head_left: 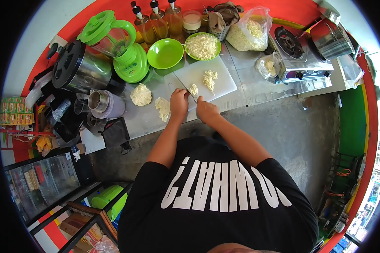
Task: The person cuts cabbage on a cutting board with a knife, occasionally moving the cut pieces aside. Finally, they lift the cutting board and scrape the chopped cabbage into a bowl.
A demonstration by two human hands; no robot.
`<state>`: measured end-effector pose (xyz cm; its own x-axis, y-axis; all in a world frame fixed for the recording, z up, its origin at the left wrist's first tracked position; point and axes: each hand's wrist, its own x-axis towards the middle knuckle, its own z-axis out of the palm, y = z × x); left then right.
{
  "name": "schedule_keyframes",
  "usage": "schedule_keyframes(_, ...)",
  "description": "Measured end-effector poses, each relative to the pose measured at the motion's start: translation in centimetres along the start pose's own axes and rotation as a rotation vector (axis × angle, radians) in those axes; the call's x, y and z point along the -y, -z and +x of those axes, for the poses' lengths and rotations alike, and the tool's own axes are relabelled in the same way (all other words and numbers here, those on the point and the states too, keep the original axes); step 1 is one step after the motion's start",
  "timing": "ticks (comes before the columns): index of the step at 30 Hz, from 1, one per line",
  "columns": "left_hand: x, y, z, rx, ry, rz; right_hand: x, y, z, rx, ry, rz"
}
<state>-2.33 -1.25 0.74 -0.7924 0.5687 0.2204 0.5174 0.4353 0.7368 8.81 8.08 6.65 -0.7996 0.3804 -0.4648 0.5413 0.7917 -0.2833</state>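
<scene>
Shredded cabbage [202, 45] fills one green bowl [189, 42] at the worktop's [257, 84] back edge. Left hand [179, 102] presses a cabbage piece [193, 89] on the cutting board [223, 80]; right hand [206, 110] grips a knife [188, 93], blade mostly hidden.

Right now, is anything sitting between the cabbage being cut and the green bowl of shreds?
The cabbage piece under the left hand lies on the white cutting board. Only a loose pile of shreds lies on the board partway toward the green bowl; nothing else visible intervenes.

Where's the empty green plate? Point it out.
In the head view, the empty green plate sits at the back of the counter, left of the green bowl of shredded cabbage and right of the green blender.
</scene>
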Motion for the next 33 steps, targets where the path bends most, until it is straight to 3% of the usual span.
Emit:
schedule_keyframes(2,0.1,0.0,-0.1,-0.024,-0.084,0.031,-0.1,-0.6,0.3,0.011,-0.032,0.029)
schedule_keyframes(11,0.1,-0.2,-0.2,-0.025,-0.036,0.039,-0.4,0.1,0.6,0.029,0.009,-0.002)
schedule_keyframes(15,0.2,0.2,-0.7,0.024,0.028,0.011,-2.3,0.3,0.3,-0.058,0.023,0.014)
schedule_keyframes(17,0.5,0.0,-0.8,0.021,-0.030,0.012,-2.8,0.4,0.0,-0.105,0.010,0.040)
schedule_keyframes(23,0.7,1.0,-2.2,-0.062,-0.055,-0.028,-3.2,0.7,-1.3,-0.064,0.024,0.053)
schedule_keyframes(28,0.9,2.0,-2.8,-0.100,-0.001,-0.041,-3.6,0.3,-2.2,0.058,0.173,0.113)
schedule_keyframes(33,0.6,3.6,-2.6,-0.124,-0.030,0.062,-5.5,0.4,-2.5,0.076,0.139,0.107)
